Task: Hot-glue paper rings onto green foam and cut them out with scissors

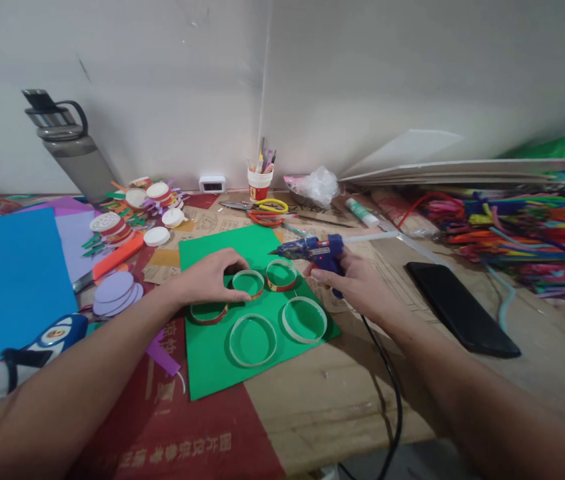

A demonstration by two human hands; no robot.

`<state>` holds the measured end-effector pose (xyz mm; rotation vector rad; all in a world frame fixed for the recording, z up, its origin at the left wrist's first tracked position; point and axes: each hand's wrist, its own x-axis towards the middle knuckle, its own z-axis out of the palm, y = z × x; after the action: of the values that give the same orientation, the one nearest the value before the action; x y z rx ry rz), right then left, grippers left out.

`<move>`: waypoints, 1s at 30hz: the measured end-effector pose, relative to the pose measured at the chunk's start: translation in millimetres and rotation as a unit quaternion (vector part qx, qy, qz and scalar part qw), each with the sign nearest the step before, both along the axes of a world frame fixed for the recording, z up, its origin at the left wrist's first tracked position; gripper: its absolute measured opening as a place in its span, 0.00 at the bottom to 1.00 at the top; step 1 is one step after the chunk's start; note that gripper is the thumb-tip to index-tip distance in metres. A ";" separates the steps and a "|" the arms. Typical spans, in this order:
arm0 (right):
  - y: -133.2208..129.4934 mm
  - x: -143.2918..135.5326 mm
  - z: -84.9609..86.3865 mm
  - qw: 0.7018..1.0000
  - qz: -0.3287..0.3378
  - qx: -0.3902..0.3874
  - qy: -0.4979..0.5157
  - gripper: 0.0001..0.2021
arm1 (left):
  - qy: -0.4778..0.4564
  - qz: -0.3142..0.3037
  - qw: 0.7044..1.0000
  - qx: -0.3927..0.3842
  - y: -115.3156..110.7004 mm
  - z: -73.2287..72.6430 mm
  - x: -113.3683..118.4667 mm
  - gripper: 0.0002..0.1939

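Observation:
My left hand (215,277) has its thumb and fingers around the left side of a paper ring (249,298) on the green sheet (212,381). Wrapped round the handle of a blue glue gun (327,253), my right hand (355,280) holds it above the sheet's right edge, nozzle pointing left. Another ring (281,288) stands below the nozzle. Two paler rings lie nearer the front, one in the middle (253,365) and one to the right (305,340). A red-edged ring (211,320) is partly hidden by my left hand and wrist.
Lilac discs (115,290), an orange cutter (119,255) and a blue sheet (12,280) lie left. Scissors (269,207) and a cup of pens (259,183) stand behind. At right are a black phone (462,310) and pipe cleaners (537,233). The gun's cord (395,380) runs frontward.

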<state>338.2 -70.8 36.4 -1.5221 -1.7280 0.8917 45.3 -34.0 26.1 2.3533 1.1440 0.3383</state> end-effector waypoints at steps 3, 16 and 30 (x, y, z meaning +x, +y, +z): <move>-1.1 -1.8 12.7 1.000 0.004 0.014 0.003 0.16 | -0.013 -0.001 1.000 0.000 0.2 -1.0 0.2 0.28; -1.1 -22.9 64.5 0.979 0.141 0.075 -0.128 0.09 | -0.022 -0.004 1.000 0.004 -3.2 -0.9 0.4 0.25; 8.2 -25.4 45.7 0.971 0.155 0.079 -0.167 0.07 | -0.028 -0.002 0.999 0.015 -3.0 -3.8 -0.3 0.25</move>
<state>312.7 -62.6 82.1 -1.3768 -2.2688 0.6502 45.0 -37.1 22.4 2.3565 1.1158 0.4213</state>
